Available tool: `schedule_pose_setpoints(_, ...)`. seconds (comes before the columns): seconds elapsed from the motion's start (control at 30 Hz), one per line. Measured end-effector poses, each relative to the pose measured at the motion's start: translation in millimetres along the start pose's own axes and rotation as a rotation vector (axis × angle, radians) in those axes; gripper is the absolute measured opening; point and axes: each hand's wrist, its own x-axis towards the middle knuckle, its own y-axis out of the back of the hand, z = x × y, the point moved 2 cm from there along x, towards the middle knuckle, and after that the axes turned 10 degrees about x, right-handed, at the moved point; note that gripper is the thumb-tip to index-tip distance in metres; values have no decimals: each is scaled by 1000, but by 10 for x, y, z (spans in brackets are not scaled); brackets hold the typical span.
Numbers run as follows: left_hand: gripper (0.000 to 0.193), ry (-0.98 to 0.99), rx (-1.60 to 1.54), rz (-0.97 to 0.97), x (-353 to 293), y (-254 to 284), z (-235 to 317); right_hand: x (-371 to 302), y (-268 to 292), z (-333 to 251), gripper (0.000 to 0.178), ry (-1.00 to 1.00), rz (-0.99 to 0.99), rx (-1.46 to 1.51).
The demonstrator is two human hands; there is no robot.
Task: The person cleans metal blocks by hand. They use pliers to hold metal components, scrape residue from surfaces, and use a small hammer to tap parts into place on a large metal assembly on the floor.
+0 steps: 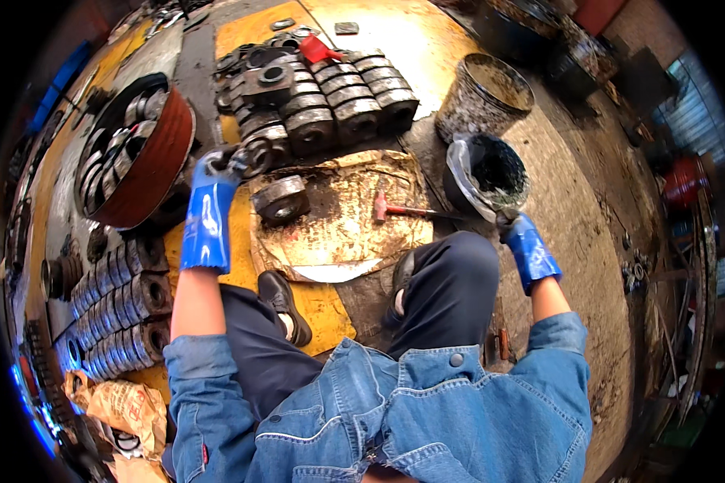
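My left hand [217, 167], in a blue glove with blackened fingers, is closed at a dark metal ring [256, 158] beside the stacked metal blocks [310, 129]. My right hand [511, 228], gloved the same way, has its fingers closed at the near rim of a black bucket [457, 183]. A clear plastic liner hangs over that bucket's edge, with dark, greasy matter inside. Between my hands, a round-topped metal block [280, 200] and a red-headed hammer [380, 206] lie on a stained cardboard sheet [338, 245].
A grimy bucket [479, 105] stands behind the black one. At left, a rusty red drum [149, 165] holds metal rings, with rows of blocks [125, 302] nearer me. A red scoop [318, 50] rests on the far stack. A paper bag [129, 406] lies lower left.
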Motion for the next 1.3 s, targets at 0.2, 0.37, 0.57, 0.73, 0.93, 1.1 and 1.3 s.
schedule_pose_setpoints(0.2,23,283,-372,-263,-274,8,716,21,475,-1433,37,-172,-189,1304)
schedule_pose_setpoints(0.37,25,587,-782,-370,-330,-51,712,-106,229,-2573,44,-230,-759,1438)
schedule_pose_setpoints(0.57,28,881,-1189,-474,-346,-195,835,-87,-271,-2725,37,-572,-1285,1879)
schedule_pose_setpoints(0.73,34,1015,-1361,-511,-314,-301,742,-381,-336,-3112,33,-377,-1209,1846)
schedule_pose_setpoints(0.93,33,1019,-1471,-553,-565,-354,1236,-963,-24,-3568,52,12,-915,1637)
schedule_pose_setpoints(1.1,34,1100,-1541,-690,-572,-563,844,-1220,8,-3753,50,-73,-797,1535)
schedule_pose_setpoints(1.3,27,392,-778,-825,-739,-566,1439,-982,148,-3300,45,-325,-908,1751)
